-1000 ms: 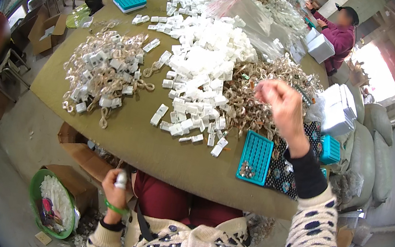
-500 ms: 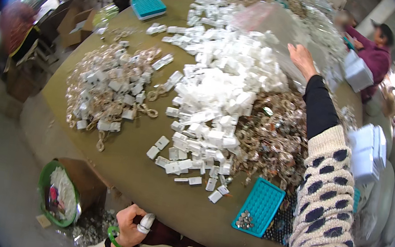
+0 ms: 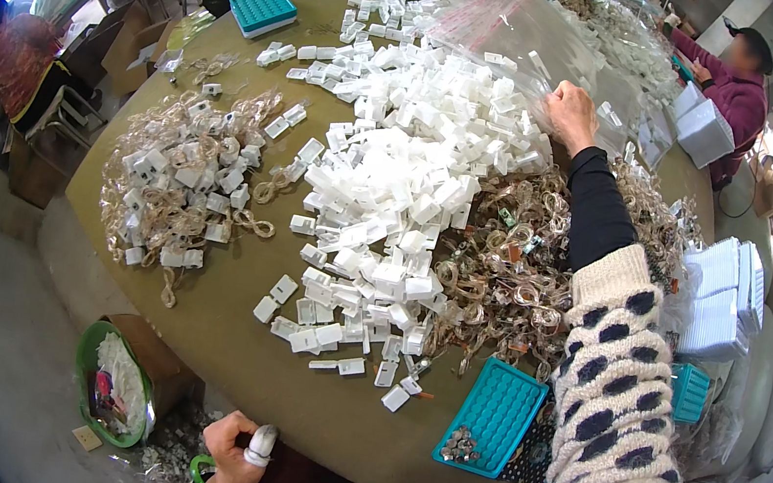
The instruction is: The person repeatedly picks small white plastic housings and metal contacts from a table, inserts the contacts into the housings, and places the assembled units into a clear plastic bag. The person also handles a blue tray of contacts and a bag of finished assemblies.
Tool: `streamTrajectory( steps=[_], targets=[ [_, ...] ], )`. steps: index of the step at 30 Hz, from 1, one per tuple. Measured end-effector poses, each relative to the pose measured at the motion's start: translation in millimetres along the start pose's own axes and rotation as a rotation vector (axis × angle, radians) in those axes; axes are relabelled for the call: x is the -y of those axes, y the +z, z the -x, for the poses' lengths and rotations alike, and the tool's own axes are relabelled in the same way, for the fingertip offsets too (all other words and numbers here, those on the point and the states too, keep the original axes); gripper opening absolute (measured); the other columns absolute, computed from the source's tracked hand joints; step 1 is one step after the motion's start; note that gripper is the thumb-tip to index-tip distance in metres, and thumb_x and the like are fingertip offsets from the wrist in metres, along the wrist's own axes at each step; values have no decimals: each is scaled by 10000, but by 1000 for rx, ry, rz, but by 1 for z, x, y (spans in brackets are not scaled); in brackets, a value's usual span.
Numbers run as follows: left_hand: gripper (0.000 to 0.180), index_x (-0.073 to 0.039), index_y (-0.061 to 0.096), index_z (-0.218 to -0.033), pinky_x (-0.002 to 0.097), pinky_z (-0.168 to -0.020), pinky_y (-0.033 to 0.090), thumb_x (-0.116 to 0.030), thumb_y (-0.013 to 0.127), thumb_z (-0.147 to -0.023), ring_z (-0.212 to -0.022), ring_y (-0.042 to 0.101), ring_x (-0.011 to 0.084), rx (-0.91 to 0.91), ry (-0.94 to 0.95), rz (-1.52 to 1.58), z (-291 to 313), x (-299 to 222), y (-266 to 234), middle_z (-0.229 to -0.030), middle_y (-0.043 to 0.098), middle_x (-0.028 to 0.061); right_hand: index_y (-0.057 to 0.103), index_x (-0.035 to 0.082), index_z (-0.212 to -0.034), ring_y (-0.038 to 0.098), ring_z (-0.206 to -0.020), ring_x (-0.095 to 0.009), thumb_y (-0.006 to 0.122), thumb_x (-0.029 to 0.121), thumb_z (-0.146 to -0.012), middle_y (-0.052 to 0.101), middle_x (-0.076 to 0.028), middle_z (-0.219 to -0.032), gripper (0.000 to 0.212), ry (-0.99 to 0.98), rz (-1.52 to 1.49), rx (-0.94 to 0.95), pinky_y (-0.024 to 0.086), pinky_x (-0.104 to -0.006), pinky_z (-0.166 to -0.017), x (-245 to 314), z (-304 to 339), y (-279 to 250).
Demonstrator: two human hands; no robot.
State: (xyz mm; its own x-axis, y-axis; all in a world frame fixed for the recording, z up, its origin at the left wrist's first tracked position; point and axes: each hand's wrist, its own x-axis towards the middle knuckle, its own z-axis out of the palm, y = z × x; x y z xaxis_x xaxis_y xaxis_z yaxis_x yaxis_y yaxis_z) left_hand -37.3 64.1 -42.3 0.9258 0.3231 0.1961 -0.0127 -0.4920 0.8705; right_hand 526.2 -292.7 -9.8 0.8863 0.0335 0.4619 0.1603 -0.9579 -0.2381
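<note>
Reaching across the table, my right hand [image 3: 572,117] is closed at the near edge of a large clear plastic bag [image 3: 519,33] and appears to grip it; its fingertips are partly hidden. Beside it spreads a big heap of small white plastic cases [image 3: 395,183]. Under my right forearm lies a tangle of clear coiled wires [image 3: 511,269] with small electronic parts. My left hand [image 3: 230,452], a green bangle at its wrist, stays curled by the table's near edge. A white wrapping covers one of its digits, and I see nothing held there.
A turquoise tray [image 3: 504,426] with small round metal pieces lies near right. Wired white cases [image 3: 184,169] are piled at left, with another turquoise tray [image 3: 263,9] behind. A green-rimmed bin [image 3: 81,377] stands on the floor. A co-worker in purple [image 3: 740,113] sits far right.
My right hand has closed from loosely extended fingers and moved slightly left and nearer, against the plastic bag. The view has shifted a little; my left hand stays by the table edge.
</note>
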Motion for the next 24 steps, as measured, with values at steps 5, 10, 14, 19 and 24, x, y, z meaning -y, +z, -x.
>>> streamTrajectory(
  steps=[5,10,14,19,24],
  targets=[
    [224,-33,523,-689,285,-490,371,-45,740,-747,-485,480,186,2,-43,3,0,-2,-1,-594,520,75,670,41,-703,647,-700,-329,638,243,-763,669,-162,-715,213,274,-314,62,483,-438,-682,-2,-18,-34],
    [215,-22,521,-685,278,-498,368,-15,724,-754,-495,458,160,-13,-89,52,1,-7,0,-581,509,64,713,31,-771,665,-828,-382,593,251,-782,689,-214,-832,251,167,-341,-84,479,-456,-740,3,-25,-53],
    [210,-17,522,-684,270,-504,368,3,716,-762,-514,457,140,-19,-87,72,3,-6,1,-580,511,60,705,20,-791,637,-725,-281,617,254,-806,675,-149,-749,250,99,-240,-157,478,-400,-685,3,-20,-68],
    [198,-8,532,-695,260,-511,367,5,716,-768,-523,450,123,1,-97,150,6,-2,1,-582,508,61,702,17,-831,657,-779,-355,604,287,-839,689,-180,-792,288,269,-502,-313,483,-432,-738,11,-21,-99],
    [151,-7,558,-720,247,-531,375,35,691,-777,-554,472,115,36,-42,232,3,-15,-8,-626,535,46,651,13,-825,638,-695,-290,601,264,-892,667,-147,-724,265,19,-468,-440,464,-406,-667,51,-10,-144]
  ],
)
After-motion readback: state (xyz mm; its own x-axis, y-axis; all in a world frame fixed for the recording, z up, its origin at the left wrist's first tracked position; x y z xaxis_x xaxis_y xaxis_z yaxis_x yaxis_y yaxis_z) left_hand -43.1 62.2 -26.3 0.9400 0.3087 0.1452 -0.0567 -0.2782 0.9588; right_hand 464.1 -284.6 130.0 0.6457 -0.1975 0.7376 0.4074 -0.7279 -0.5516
